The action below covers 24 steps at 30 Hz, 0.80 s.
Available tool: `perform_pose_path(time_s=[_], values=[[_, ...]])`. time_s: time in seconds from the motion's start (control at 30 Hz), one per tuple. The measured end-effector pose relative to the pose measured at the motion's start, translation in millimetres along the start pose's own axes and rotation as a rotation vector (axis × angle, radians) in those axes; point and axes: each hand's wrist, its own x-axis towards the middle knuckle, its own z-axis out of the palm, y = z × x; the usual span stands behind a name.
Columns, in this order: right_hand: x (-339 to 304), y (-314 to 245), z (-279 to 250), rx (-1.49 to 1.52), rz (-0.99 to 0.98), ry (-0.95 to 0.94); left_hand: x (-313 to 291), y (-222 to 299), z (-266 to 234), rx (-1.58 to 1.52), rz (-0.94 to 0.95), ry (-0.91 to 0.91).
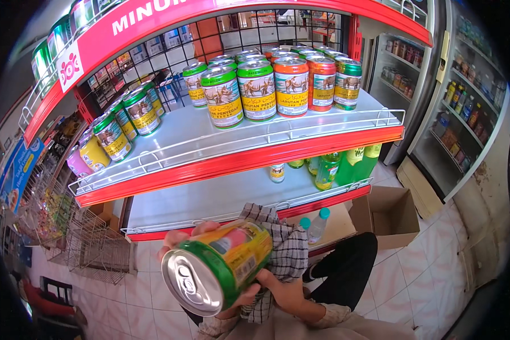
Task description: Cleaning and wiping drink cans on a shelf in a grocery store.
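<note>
A green and yellow drink can [241, 252] is tilted in front of me, its silver top with the pull tab turned toward me. My left hand [175, 238] is closed round it, fingers over the far side and thumb underneath. My right hand [292, 296] grips a black-and-white checked cloth [289, 252], which is pressed against the bottom end of the can. Beyond, the upper shelf [192, 130] carries rows of similar cans, with green-topped cans [222, 97] and orange-topped cans [291, 88] at its middle and right. More cans [112, 136] line its left side.
On the lower shelf [204, 195] stand a small can [276, 173] and green bottles [327, 170] at the right. Below are a clear bottle [318, 225] with a teal cap and an open cardboard box [388, 218]. Drinks fridges [462, 107] stand right; wire baskets [99, 252] stand left.
</note>
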Motion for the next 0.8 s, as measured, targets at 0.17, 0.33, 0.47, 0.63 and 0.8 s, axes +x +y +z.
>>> perform_pose_path(time_s=[0.17,0.33,0.47,0.63,0.8], values=[[2.5,10.6,-15.4,-0.075,-0.003,-0.047,-8.2,-7.7,-12.8,0.025,-0.158,-0.044],[15.8,4.7,-18.6,0.119,0.075,-0.127,-13.8,-4.2,-32.4,0.065,-0.331,-0.082],[25.2,0.4,-21.7,-0.107,0.001,-0.117,1.2,29.4,-36.1,0.140,-0.394,-0.042],[34.2,11.7,-67.9,-0.209,0.001,-0.185,138.7,8.8,10.4,0.485,0.295,-0.035],[22.5,47.9,-109.5,-0.411,0.103,-0.343,219.1,-4.8,11.6,0.719,0.585,-0.287]])
